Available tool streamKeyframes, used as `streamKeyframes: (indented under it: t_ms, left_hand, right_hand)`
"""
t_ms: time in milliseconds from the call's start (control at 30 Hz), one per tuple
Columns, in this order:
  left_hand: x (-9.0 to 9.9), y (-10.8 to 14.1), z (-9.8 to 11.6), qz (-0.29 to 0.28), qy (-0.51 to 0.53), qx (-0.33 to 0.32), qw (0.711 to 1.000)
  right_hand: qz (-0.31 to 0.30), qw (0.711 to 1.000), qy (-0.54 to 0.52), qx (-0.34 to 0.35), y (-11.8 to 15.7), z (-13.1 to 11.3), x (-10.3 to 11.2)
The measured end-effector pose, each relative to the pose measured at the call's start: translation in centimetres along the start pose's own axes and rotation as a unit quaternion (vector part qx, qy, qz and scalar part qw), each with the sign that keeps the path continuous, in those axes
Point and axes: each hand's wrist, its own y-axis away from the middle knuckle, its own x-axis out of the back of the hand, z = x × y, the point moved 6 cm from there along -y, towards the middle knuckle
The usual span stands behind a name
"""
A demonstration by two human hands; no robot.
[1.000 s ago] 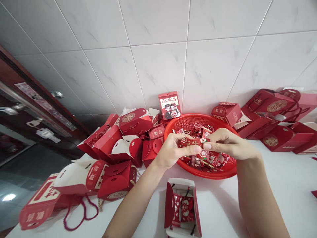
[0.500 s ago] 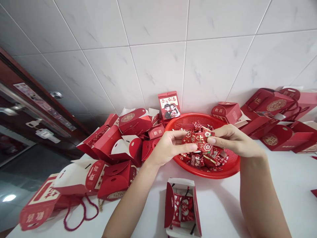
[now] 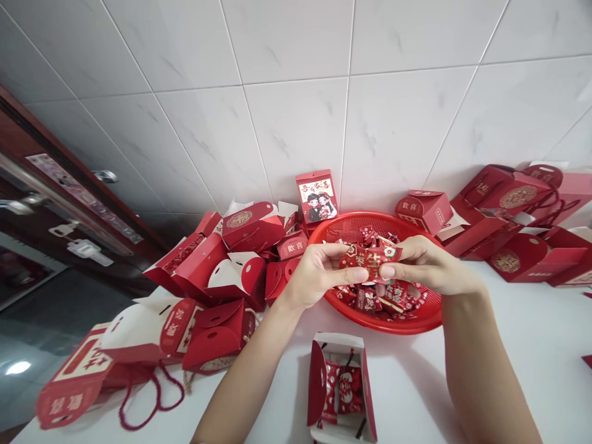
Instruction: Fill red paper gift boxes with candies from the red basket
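Red packet (image 3: 361, 259) between left grip (image 3: 312, 276) and right grip (image 3: 430, 266)

Pinching a red, gold-lettered packet (image 3: 363, 259) between left hand (image 3: 312, 274) and right hand (image 3: 430, 265), with thumbs close together across its front. Held above a red perforated basket (image 3: 354, 229) containing a heap of wrapped sweets (image 3: 391, 302). Nearer, on the white bench (image 3: 277, 394): an open-topped box (image 3: 316, 382), white inside, with red wrapped pieces (image 3: 350, 390) lying in it. To the left, a cluster of red boxes (image 3: 217, 333), some gaping, with a purple cord (image 3: 158, 394) looped in front. Behind the basket, upright near the tiled wall (image 3: 296, 129), a couple-printed box (image 3: 319, 197). More boxes (image 3: 525, 262) at right.
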Motion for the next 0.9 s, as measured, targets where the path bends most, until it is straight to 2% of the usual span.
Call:
streamKeyframes:
  t_ms: [67, 267, 400, 500, 667, 767, 900]
  left_hand:
    - [0.1, -0.1, -0.3, 0.0, 0.0, 0.002, 1.0]
    - [1.4, -0.3, -0.4, 0.091, 0.003, -0.02, 0.996]
    - [1.8, -0.2, 0.0, 0.124, -0.001, -0.032, 0.992]
    - [1.8, -0.1, 0.0, 0.121, 0.001, -0.009, 0.993]
    - [0.9, 0.0, -0.8, 0.052, 0.079, 0.062, 0.994]
    - [1.0, -0.1, -0.7, 0.067, 0.092, 0.047, 0.992]
    - [1.6, -0.1, 0.0, 0.098, 0.058, 0.011, 0.993]
  right_hand:
    - [0.001, 1.0, -0.008, 0.007, 0.0, -0.1, 0.1]
    - [-0.001, 1.0, 0.009, 0.018, 0.1, -0.1, 0.5]
    - [-0.009, 1.0, 0.002, 0.015, 0.2, -0.2, 0.5]
    - [-0.013, 1.0, 0.003, 0.015, 0.1, -0.3, 0.3]
    - [-0.027, 0.999, 0.016, 0.021, -0.1, -0.3, 0.0]
    - [-0.021, 1.0, 0.015, 0.015, 0.0, -0.1, 0.3]
    - [-0.002, 1.0, 0.02, 0.006, 0.2, 0.1, 0.8]
